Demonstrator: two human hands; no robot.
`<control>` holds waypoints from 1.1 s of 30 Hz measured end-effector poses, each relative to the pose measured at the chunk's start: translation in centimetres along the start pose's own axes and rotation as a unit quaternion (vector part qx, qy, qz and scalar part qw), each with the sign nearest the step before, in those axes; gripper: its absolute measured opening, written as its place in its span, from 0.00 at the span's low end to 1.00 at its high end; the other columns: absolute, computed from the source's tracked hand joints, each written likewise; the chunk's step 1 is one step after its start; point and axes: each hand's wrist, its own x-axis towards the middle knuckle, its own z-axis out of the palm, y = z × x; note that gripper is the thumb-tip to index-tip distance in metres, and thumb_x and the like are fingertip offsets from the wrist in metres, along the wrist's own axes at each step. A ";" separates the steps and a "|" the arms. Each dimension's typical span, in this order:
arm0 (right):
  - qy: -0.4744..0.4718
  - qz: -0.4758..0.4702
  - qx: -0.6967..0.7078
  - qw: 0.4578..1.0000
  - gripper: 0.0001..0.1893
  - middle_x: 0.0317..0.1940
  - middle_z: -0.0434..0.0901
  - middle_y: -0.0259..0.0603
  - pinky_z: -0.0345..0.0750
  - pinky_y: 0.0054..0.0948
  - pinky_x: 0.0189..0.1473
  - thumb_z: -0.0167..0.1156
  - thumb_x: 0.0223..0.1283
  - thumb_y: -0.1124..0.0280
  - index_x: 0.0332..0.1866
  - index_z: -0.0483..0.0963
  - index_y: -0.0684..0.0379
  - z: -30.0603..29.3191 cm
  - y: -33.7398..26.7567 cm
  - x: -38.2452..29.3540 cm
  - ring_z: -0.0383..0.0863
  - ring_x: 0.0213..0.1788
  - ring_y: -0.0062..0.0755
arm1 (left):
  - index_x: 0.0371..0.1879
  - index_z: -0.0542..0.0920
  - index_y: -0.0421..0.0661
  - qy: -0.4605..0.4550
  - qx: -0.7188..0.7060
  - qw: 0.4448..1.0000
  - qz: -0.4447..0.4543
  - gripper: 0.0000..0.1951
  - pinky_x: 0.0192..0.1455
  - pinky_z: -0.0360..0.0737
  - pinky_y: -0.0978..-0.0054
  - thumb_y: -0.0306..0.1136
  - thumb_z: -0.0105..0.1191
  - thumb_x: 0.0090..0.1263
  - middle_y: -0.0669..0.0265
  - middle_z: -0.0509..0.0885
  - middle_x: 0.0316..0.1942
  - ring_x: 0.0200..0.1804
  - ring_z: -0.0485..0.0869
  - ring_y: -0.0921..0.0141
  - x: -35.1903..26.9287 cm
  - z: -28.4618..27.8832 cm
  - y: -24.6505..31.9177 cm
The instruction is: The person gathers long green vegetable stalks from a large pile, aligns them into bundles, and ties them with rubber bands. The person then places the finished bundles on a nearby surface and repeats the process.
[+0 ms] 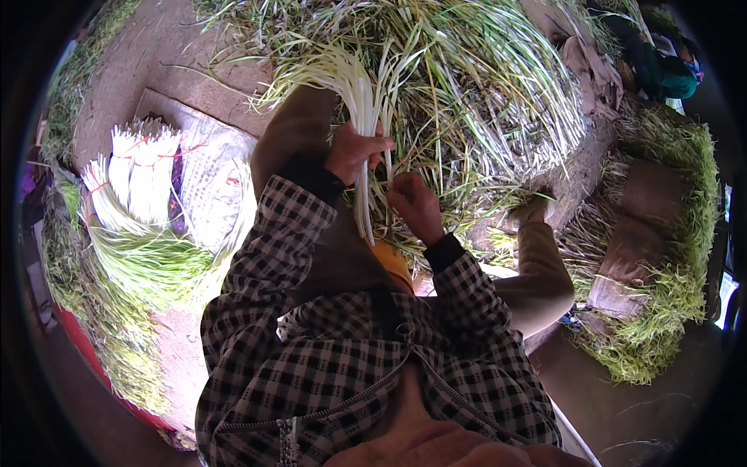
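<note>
My left hand [356, 149] is closed around a small bunch of pale, blanched leafy stalks [363, 105], white stems toward me and yellowish leaves fanning away. Its thumb and fingers reach across to a few separate thin stalks [388, 111] at the right. Just below those stalks, my right hand [411, 201] has its fingers curled, the fingertips near a stalk end; whether they pinch it cannot be told. Beyond both hands spreads a large heap of long green and pale leaves [467, 76]. At the left, bundles of white stalks tied with red bands [143, 175] lie with their green leaves toward me.
A printed sack [213, 175] lies under the tied bundles. Leaf trimmings [659, 327] and brown cloth-like pieces [636, 251] are at the right. A brown cloth [592, 76] lies beyond the heap's right edge. Another person in a dark green top [668, 76] is at the upper right.
</note>
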 end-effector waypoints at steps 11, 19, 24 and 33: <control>-0.101 0.245 0.450 0.853 0.12 0.19 0.61 0.23 0.53 0.17 0.19 0.56 0.65 0.60 0.45 0.71 0.56 0.6 0.0 3.9 0.55 0.15 0.13 | 0.27 0.76 0.37 -0.028 -0.017 0.999 -0.021 0.05 0.14 0.67 0.82 0.23 0.59 0.56 0.54 0.83 0.27 0.14 0.72 0.78 -0.9 -0.3 0.5; -0.025 0.224 0.405 0.886 0.07 0.21 0.66 0.21 0.55 0.16 0.20 0.57 0.64 0.65 0.41 0.73 0.55 1.0 -0.1 3.3 0.57 0.17 0.11 | 0.36 0.73 0.40 -0.023 -0.026 0.999 -0.024 0.12 0.14 0.66 0.85 0.22 0.60 0.56 0.55 0.83 0.29 0.18 0.75 0.77 -1.5 -0.2 1.3; 0.015 0.098 0.043 0.994 0.09 0.21 0.76 0.37 0.68 0.27 0.22 0.55 0.61 0.67 0.29 0.72 0.61 1.0 1.4 2.3 0.72 0.19 0.28 | 0.40 0.71 0.41 0.027 -0.017 0.999 0.006 0.14 0.14 0.66 0.85 0.20 0.60 0.56 0.56 0.82 0.29 0.20 0.77 0.76 -1.8 -0.5 1.4; -0.054 0.042 -0.409 0.910 0.11 0.31 0.79 0.52 0.75 0.47 0.33 0.52 0.61 0.64 0.40 0.71 0.61 -1.4 6.4 -1.3 0.80 0.33 0.53 | 0.35 0.71 0.42 0.068 -0.042 0.994 0.076 0.11 0.15 0.67 0.85 0.19 0.58 0.57 0.52 0.82 0.29 0.19 0.77 0.76 -2.0 -1.4 2.7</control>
